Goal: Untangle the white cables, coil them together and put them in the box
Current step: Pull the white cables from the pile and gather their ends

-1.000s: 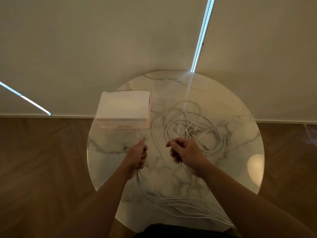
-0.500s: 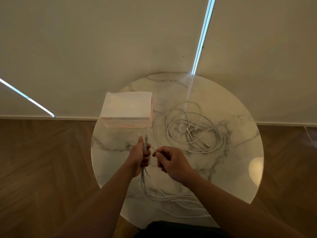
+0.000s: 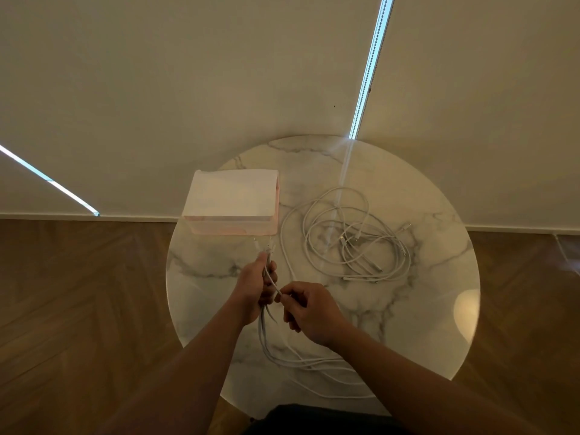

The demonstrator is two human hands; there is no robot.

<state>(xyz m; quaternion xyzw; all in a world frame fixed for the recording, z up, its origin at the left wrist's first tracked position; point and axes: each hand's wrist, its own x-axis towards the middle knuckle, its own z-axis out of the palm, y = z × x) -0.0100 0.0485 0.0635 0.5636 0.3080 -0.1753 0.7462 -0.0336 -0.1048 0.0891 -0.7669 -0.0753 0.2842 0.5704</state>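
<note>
My left hand (image 3: 255,285) grips a bunch of white cable ends (image 3: 266,251), whose plugs stick up above the fist just in front of the pale pink box (image 3: 230,211). From the fist the strands (image 3: 301,362) hang down and trail across the near part of the table. My right hand (image 3: 309,310) pinches one white cable between thumb and forefinger right beside the left fist. A loose tangle of white cables (image 3: 354,240) lies on the marble to the right of the box, apart from both hands.
The round marble table (image 3: 423,309) stands against a cream wall, wooden floor on both sides. The box sits at the table's far left edge. A bright light strip (image 3: 370,67) runs up the wall.
My right hand left the tangle and came in beside the left fist, pinching a cable. The trailing strands near the front edge have drawn in closer.
</note>
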